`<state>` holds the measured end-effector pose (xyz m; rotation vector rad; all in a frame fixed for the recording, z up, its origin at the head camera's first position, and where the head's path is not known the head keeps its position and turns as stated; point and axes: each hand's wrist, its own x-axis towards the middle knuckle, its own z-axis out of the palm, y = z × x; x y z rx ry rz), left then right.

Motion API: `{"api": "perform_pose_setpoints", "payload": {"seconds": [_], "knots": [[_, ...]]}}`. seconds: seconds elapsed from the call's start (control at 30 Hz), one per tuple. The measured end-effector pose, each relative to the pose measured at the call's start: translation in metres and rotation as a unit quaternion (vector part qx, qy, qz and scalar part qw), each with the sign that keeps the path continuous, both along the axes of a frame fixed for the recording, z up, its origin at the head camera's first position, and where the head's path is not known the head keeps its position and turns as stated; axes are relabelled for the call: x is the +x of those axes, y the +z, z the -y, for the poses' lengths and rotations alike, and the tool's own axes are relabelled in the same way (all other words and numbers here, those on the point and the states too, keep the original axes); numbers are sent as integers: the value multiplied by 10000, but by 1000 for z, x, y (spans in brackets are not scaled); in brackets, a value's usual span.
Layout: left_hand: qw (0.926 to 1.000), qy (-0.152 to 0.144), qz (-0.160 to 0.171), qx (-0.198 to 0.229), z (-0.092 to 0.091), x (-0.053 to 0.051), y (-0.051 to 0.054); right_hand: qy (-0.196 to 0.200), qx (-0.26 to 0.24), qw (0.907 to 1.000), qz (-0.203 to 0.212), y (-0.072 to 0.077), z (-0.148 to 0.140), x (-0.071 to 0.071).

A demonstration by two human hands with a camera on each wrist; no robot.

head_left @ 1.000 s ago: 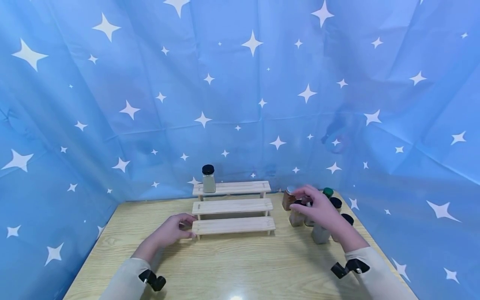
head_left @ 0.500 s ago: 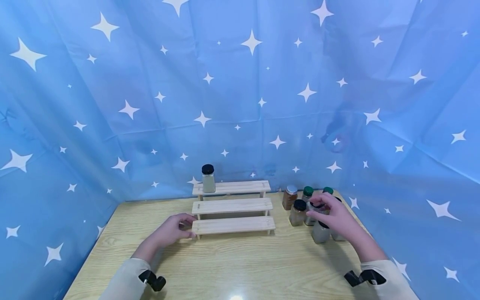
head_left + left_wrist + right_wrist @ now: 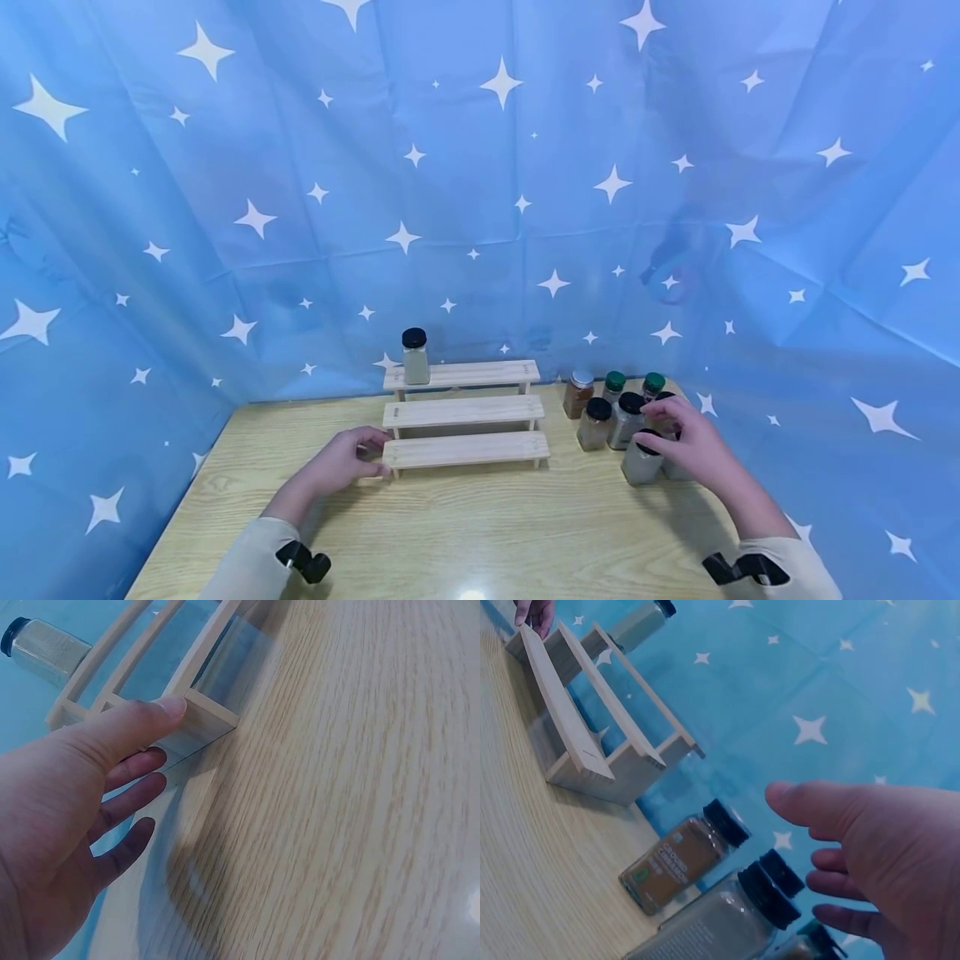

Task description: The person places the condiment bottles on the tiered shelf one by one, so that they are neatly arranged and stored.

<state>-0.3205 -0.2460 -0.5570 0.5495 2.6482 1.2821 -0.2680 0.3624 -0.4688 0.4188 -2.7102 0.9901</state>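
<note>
The head camera looks forward and down; closer wrist views share the rack (image 3: 465, 410).

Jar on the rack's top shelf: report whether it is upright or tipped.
Upright: in the head view the jar stands on the top shelf, its black lid uppermost.

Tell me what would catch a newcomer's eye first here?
Probably the bright blue backdrop with its white stars, rising behind the table. Next, the stepped wooden rack mid-table, with a lone black-capped jar standing on its top shelf's left end and the left hand at its lower left. Then the cluster of jars to the rack's right, with the right hand over it.
</note>
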Motion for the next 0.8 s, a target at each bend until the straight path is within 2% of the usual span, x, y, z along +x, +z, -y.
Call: {"api": "perform_pose_setpoints", "payload": {"seconds": [0.5, 0.8], "knots": [[10000, -20, 40, -45, 0, 1, 1, 24, 450, 9984, -343, -10, -8, 4], [10000, 21, 37, -61, -2, 3, 4, -19, 526, 9986, 103, -11, -6, 9]]}}
